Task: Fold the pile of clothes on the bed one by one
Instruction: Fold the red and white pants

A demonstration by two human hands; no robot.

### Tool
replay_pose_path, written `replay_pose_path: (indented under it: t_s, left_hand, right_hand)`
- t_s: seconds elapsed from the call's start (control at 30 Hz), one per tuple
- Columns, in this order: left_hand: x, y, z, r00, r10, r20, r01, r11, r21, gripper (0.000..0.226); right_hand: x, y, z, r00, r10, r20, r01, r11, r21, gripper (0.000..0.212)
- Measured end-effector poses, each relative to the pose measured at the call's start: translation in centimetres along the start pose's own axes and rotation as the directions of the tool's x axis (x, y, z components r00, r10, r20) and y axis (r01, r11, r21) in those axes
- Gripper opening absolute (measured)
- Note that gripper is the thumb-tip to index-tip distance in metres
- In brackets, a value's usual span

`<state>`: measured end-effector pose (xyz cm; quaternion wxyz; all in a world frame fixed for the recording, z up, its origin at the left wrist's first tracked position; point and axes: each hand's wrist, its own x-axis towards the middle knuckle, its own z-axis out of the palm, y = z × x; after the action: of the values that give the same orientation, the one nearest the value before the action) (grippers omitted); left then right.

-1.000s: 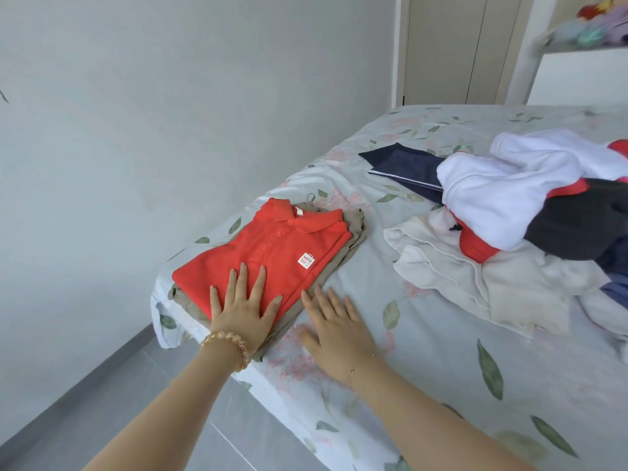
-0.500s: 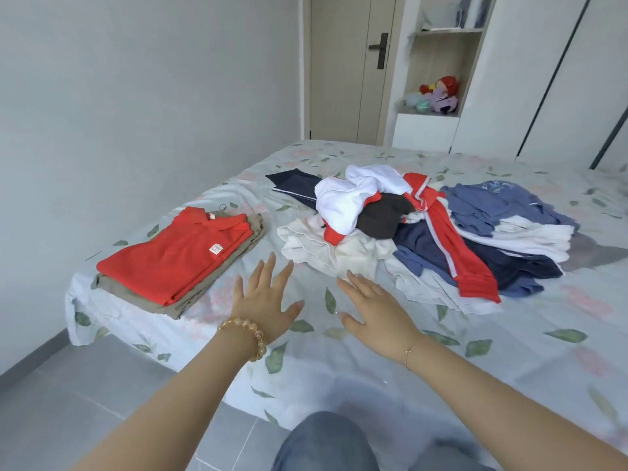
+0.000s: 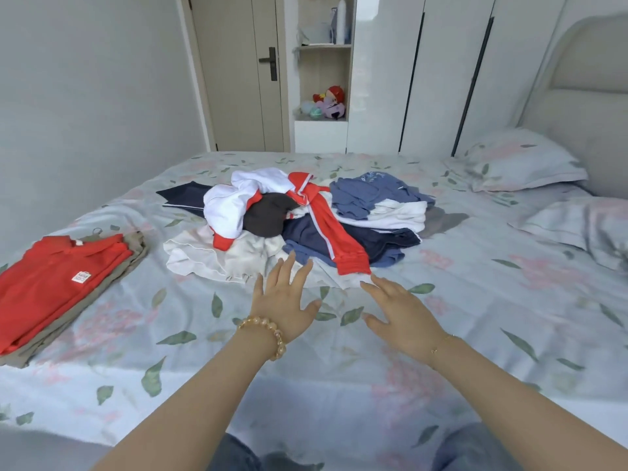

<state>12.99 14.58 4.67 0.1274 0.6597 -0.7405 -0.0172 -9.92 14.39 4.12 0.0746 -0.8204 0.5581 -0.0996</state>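
Note:
A pile of unfolded clothes (image 3: pixel 306 222) lies in the middle of the bed (image 3: pixel 475 300), with white, red, dark brown, navy and blue garments tangled together. At the left edge sits a folded red polo shirt (image 3: pixel 54 280) on top of a folded khaki garment (image 3: pixel 136 248). My left hand (image 3: pixel 285 297), wearing a bead bracelet, hovers with fingers spread just short of the pile's near cream-white edge (image 3: pixel 217 260). My right hand (image 3: pixel 397 314) is also open, palm down, close to the red trouser cuff (image 3: pixel 353 265). Neither hand holds anything.
Two pillows (image 3: pixel 520 161) lie at the right by the padded headboard (image 3: pixel 584 100). Behind the bed are a door (image 3: pixel 238 69), an open shelf with soft toys (image 3: pixel 328 102) and white wardrobe doors (image 3: pixel 441 73). My knees show at the bottom.
Both hands left the folded red polo shirt and moved right across the sheet to the pile. The view swung right, so the folded stack now sits at the far left.

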Motion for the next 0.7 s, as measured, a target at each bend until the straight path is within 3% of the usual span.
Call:
replay_pose_path:
  t_s: [0.17, 0.3, 0.43, 0.5, 0.6, 0.7]
  left_hand:
    - [2.3, 0.9, 4.8, 0.999, -0.010, 0.041, 0.012, 0.998, -0.066, 0.076]
    - [4.7, -0.3, 7.7, 0.989, -0.097, 0.115, 0.109, 0.988, -0.106, 0.073]
    - [7.6, -1.1, 7.9, 0.990, -0.139, 0.003, 0.136, 0.965, -0.226, 0.066]
    - [8.3, -1.7, 8.1, 0.980, -0.197, -0.018, 0.184, 0.941, -0.285, 0.063]
    - [8.4, -2.6, 8.3, 0.970, -0.240, -0.027, 0.216, 0.911, -0.351, 0.056]
    - [8.6, -2.9, 8.0, 0.967, -0.252, -0.046, 0.202, 0.861, -0.466, 0.049]
  right_hand:
    - [2.2, 3.9, 3.7, 0.995, 0.099, -0.006, -0.098, 0.994, 0.051, 0.057]
    - [7.2, 5.1, 7.2, 0.981, 0.170, -0.094, -0.146, 0.965, 0.219, 0.061]
    - [14.3, 5.8, 8.3, 0.957, 0.138, -0.257, -0.072, 0.965, 0.253, 0.070]
    - [18.0, 5.6, 8.9, 0.957, 0.110, -0.270, -0.055, 0.978, 0.202, 0.073]
    - [21.2, 4.6, 10.2, 0.950, 0.145, -0.277, -0.135, 0.989, 0.057, 0.049]
    - [21.7, 4.1, 10.1, 0.895, 0.098, -0.435, -0.017, 0.982, 0.186, 0.026]
